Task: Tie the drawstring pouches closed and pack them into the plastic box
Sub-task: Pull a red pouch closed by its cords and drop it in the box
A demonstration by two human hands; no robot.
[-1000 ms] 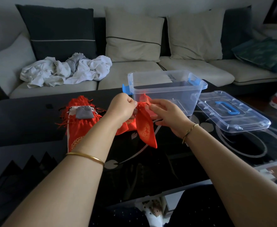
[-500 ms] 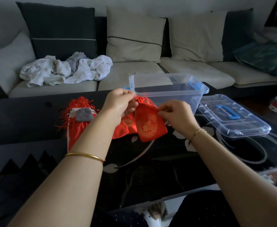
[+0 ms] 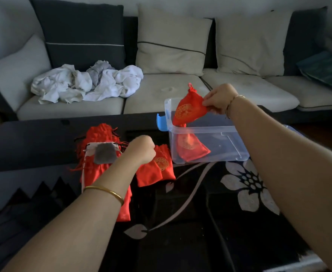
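My right hand (image 3: 219, 102) pinches a red drawstring pouch (image 3: 188, 110) with a gold emblem by its side and holds it over the left end of the clear plastic box (image 3: 229, 154). The pouch's neck is gathered and points up. Below it, a red shape with a gold emblem shows through the box wall and looks like a reflection. My left hand (image 3: 141, 150) hovers with curled fingers at the top of two red pouches (image 3: 157, 169) lying on the table; nothing shows in its grip. A pile of red pouches (image 3: 100, 138) with a grey pouch (image 3: 104, 156) on top lies to the left.
The black glass table (image 3: 180, 222) has a white flower pattern. A corner of the box lid (image 3: 290, 128) peeks out behind my right forearm. Behind the table stands a sofa (image 3: 161, 95) with cushions and a heap of white clothes (image 3: 86, 83).
My left hand let go of the pouch and dropped back toward the pouches on the table. My right hand carried the pouch up and right, over the box.
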